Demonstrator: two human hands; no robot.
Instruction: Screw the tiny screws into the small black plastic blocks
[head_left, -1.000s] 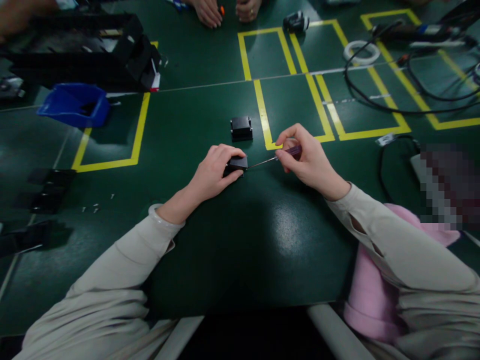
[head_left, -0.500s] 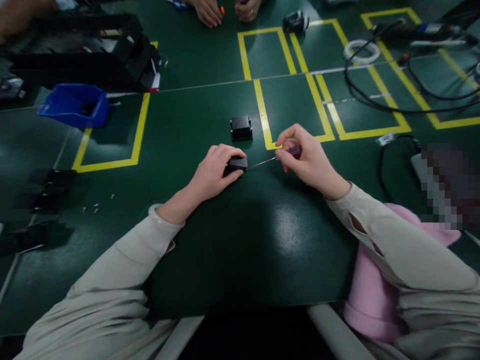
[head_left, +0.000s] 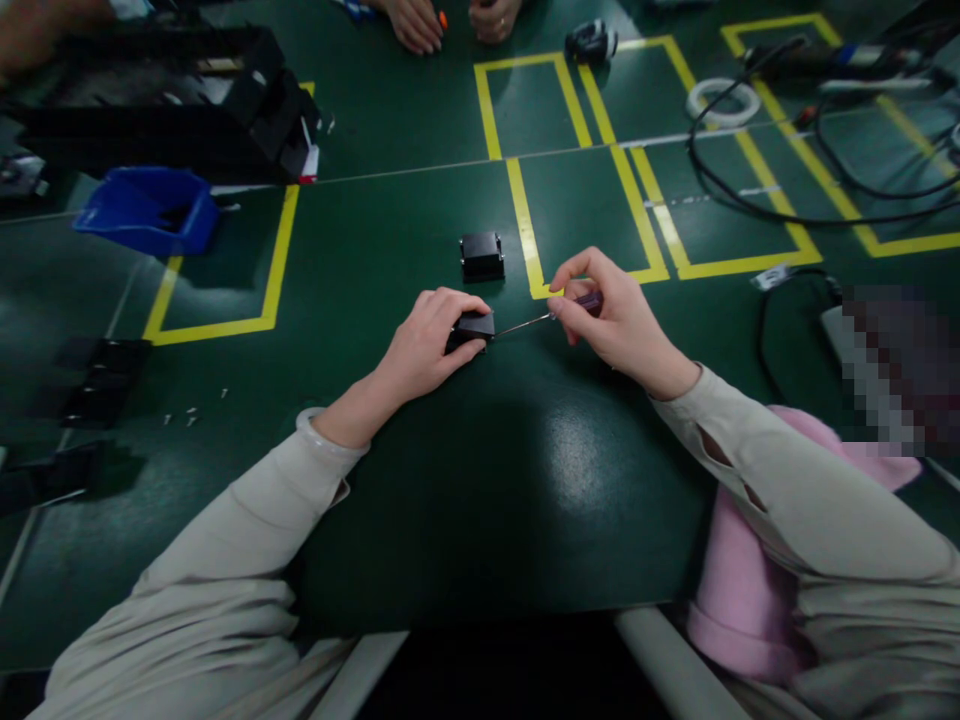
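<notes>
- Head view. No readable writing or brand on anything; the red-white tag (head_left: 311, 162) on the black rack (head_left: 172, 110), upper left, is too small to read.
- Left hand (head_left: 427, 345), frame centre: palm down, fingers curled over a small black block (head_left: 472, 328), pinning it to the green table (head_left: 465, 500). Thumb along the block's near edge. Closed around it.
- Right hand (head_left: 611, 315), just right of centre: fingers pinched shut on a screwdriver (head_left: 551, 314) with a purple handle. Wrist lifted, index arched above the handle.
- Screwdriver shaft points left, nearly level; its tip meets the block's right face.
- Both forearms in beige sleeves come in from the bottom corners, elbows wide.
- Second block (head_left: 481, 256) sits on the table just above the held one, apart from both hands, beside a yellow tape line (head_left: 525, 235).
- Blue bin (head_left: 146, 210) upper left, below the rack.
- Black cables (head_left: 757, 200) and a white tape roll (head_left: 724, 102) upper right.
- Another person's hands (head_left: 450, 20) at the top edge, centre.
- Pink cloth (head_left: 739, 590) lower right, under the right sleeve.
- Small screws (head_left: 191, 412) scattered mid-left.
</notes>
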